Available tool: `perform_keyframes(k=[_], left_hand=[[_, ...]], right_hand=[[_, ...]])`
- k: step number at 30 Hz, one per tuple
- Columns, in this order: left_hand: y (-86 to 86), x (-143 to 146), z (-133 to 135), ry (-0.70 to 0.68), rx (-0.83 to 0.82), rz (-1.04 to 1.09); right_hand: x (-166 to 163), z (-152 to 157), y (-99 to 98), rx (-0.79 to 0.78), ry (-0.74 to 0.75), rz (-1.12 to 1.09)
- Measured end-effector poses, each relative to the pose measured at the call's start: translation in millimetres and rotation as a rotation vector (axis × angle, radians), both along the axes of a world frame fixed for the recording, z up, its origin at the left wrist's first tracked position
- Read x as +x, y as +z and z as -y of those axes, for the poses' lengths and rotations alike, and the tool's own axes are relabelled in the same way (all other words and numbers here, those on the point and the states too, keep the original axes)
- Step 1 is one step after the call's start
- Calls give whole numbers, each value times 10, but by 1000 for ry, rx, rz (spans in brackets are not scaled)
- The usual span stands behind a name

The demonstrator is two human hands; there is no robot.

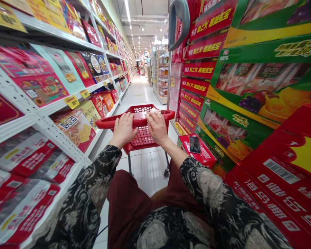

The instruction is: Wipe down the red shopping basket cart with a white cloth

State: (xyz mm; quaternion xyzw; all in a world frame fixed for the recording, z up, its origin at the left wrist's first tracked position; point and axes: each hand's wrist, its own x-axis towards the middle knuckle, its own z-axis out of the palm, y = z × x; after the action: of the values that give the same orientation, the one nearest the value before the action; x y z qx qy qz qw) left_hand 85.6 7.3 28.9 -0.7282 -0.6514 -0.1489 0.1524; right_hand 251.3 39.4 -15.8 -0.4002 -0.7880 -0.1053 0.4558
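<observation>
A red shopping cart [141,142] stands right in front of my knees, with its handle toward me. My left hand [123,129] is laid over the left part of the red handle [106,122], its fingers curving over the bar and the thumb out to the side. On the right part of the same handle is my right hand [157,127], holding a crumpled white cloth or tissue [155,111] against the bar. Most of the cloth is hidden under the fingers. Through the plastic mesh the tiled floor shows.
Shelves [55,105] of boxed and bagged snacks line the left side. On the right rise stacked green juice cartons [261,81] and red drink cases [197,71]. A phone [195,144] lies on a red box [206,152]. A grey loop on a metal pole [169,74] stands nearby. The aisle [141,90] runs ahead.
</observation>
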Motion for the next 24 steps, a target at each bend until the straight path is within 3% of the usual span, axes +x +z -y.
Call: perform_keyframes(k=[5, 11, 17, 20, 24], left_hand=[[19, -36, 0, -3, -13, -4], [68, -13, 42, -19, -46, -17], [69, -125, 109, 12, -5, 20], [25, -261, 120, 89, 78, 44], [-23, -311, 101, 88, 111, 45]], right_hand=[[245, -87, -8, -12, -96, 18], [535, -260, -81, 17, -209, -165], [554, -348, -125, 8, -181, -220], [560, -382, -89, -12, -164, -225], [398, -362, -8, -53, -162, -223]])
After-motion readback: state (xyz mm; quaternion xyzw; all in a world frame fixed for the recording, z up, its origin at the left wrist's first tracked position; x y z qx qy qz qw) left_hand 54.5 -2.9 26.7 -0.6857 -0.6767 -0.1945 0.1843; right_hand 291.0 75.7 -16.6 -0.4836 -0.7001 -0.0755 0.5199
